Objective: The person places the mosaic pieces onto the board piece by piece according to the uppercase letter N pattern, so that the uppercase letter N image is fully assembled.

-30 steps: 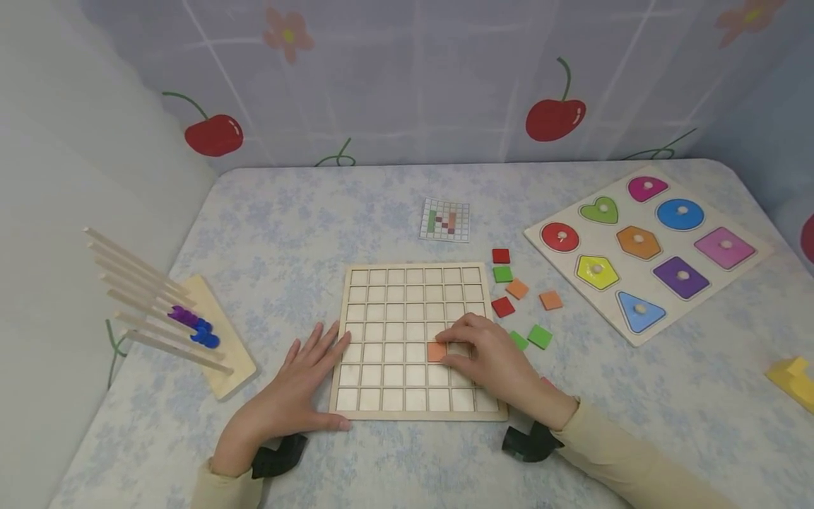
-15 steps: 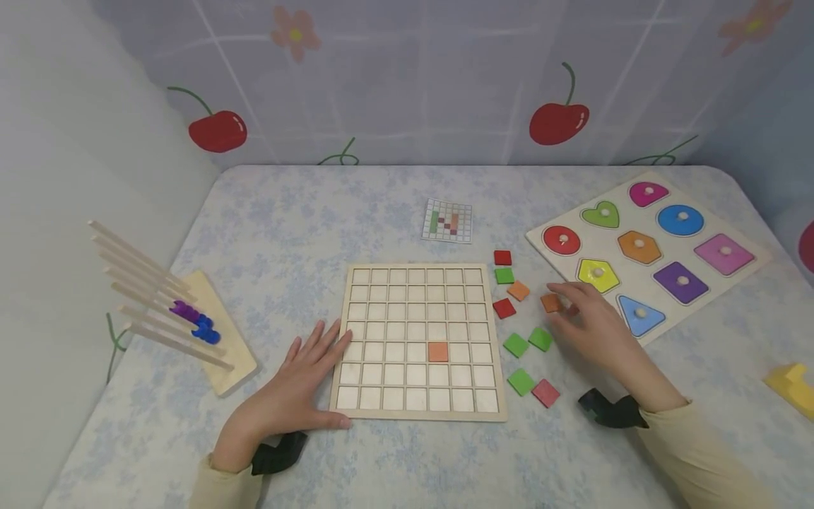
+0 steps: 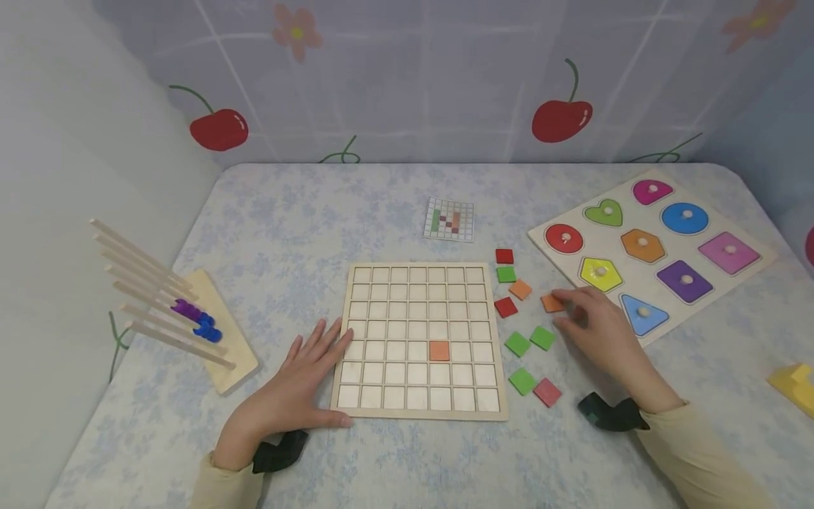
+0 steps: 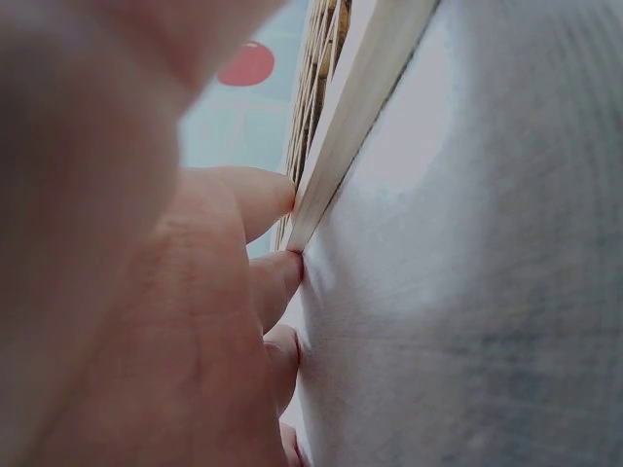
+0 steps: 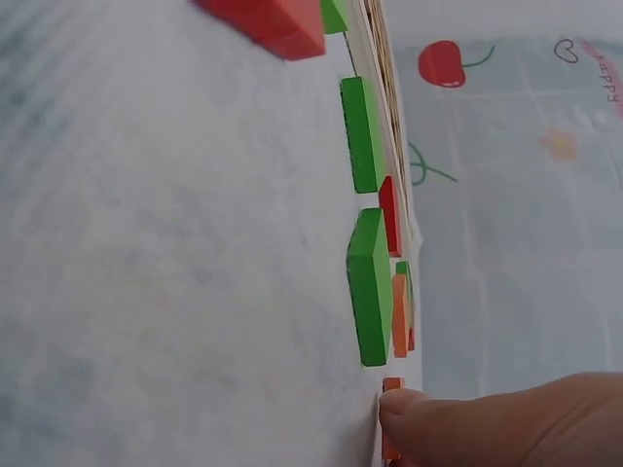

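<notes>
A wooden grid board [image 3: 420,413] lies on the table with one orange square tile [image 3: 439,350] in a cell right of its middle. My left hand [image 3: 289,396] rests spread at the board's left edge, fingertips touching the frame; the left wrist view shows the fingers [image 4: 277,282] against its side. To the right of the board, my right hand [image 3: 600,332] pinches another orange tile [image 3: 550,303] at table level. In the right wrist view the thumb [image 5: 467,428] presses on that tile's edge; the other fingers are hidden there.
Several loose tiles lie beside the board: green [image 3: 543,338], red [image 3: 506,307], orange [image 3: 520,289]. A small printed pattern card [image 3: 449,219] lies behind it. A knobbed shape puzzle [image 3: 642,245] is at right, a pegged wooden stand [image 3: 229,353] at left, a yellow piece [image 3: 795,385] far right.
My right hand left the orange tile in its cell and moved right to another orange tile, staying there over the last half second. The left hand kept its place on the board.
</notes>
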`<state>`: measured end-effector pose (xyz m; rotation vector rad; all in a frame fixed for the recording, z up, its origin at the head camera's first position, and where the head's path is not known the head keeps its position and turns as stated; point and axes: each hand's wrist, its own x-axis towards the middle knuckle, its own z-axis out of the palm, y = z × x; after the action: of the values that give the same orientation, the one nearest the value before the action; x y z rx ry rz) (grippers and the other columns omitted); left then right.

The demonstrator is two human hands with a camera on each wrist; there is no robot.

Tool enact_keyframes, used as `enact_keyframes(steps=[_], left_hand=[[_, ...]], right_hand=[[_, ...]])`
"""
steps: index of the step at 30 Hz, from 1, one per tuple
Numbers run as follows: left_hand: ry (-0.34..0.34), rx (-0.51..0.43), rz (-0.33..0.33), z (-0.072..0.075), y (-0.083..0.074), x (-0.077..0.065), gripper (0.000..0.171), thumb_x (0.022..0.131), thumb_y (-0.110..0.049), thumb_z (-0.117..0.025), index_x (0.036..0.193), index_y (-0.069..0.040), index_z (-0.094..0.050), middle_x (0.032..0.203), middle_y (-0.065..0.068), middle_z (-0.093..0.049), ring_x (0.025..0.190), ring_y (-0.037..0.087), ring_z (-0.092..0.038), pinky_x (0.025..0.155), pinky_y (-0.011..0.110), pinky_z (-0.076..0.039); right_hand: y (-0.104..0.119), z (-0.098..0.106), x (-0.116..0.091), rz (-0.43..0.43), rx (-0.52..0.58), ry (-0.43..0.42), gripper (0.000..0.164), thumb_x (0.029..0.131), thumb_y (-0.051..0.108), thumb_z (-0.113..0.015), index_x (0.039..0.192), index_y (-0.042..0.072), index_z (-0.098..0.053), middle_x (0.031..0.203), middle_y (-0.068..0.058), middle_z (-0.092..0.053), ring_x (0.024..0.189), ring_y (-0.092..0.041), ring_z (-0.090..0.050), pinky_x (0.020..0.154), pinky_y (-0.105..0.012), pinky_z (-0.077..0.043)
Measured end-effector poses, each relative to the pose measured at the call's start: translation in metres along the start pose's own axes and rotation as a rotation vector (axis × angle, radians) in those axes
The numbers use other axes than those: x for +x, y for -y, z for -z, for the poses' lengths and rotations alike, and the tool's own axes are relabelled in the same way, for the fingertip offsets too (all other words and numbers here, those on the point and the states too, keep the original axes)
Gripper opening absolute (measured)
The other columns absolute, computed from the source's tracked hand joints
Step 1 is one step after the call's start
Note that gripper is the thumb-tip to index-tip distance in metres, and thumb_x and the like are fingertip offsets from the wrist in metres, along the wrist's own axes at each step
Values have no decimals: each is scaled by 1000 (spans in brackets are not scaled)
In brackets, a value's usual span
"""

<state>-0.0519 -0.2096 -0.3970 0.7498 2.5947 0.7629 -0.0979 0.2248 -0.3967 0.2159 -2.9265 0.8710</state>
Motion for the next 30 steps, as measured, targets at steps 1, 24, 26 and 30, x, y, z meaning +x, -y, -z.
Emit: enact_keyframes(steps=[1, 24, 26, 30], left_hand=[[-2, 2, 1, 0, 0, 0, 114, 69, -60, -73, 152, -12, -11, 156, 9, 1, 139, 30, 11, 104, 57, 6], [8, -6, 2, 1, -1, -1, 113, 70, -58, -73, 152, -10, -11, 155, 9, 1, 139, 30, 10, 104, 56, 6], [6, -6, -1, 1, -1, -1, 113, 70, -58, -73, 152, -10, -11, 155, 10, 1, 139, 30, 10, 104, 57, 6], [3, 0, -4, 1, -1, 0, 113, 70, -58, -73, 152, -10, -11, 155, 10, 1, 139, 29, 10, 104, 57, 6]], right_hand=[[0, 0, 1, 0, -1, -4, 42, 79, -2, -73, 118, -8, -59, 98, -19, -53, 78, -29, -48, 64, -40, -45], [7, -1, 5, 9, 14, -51, 30, 76, 7, -78, 102, -4, -68, 87, -11, -60, 75, -24, -53, 63, -38, -45], [11, 0, 6, 16, 35, -44, 30, 77, 7, -78, 103, -3, -68, 89, -11, -61, 76, -24, -54, 64, -37, -47], [21, -1, 8, 36, 77, -23, 31, 77, 6, -78, 105, -2, -68, 93, -11, -63, 78, -24, -59, 65, -37, -50]])
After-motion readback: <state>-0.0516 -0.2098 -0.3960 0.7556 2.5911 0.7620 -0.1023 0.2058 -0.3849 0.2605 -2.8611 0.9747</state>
